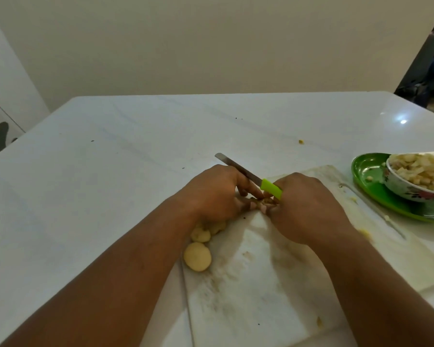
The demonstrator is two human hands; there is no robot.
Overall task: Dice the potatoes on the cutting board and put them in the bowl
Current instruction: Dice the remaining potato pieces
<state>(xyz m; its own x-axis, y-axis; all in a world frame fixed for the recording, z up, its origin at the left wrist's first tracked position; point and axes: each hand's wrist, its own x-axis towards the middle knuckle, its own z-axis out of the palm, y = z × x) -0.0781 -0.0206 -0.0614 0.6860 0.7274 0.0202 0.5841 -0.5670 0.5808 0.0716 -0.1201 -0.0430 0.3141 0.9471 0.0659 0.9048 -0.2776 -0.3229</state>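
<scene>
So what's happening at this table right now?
A person is dicing potatoes on a white cutting board. The right hand holds a green-handled knife, and the left hand steadies the small piece being cut. A few peeled potatoes wait at the board's left edge. To the right, a floral bowl heaped with diced potato sits on a green plate.

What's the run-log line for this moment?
right hand: grips knife | left hand: steadies potato piece | board: whole potatoes waiting | bowl: diced potato
</scene>
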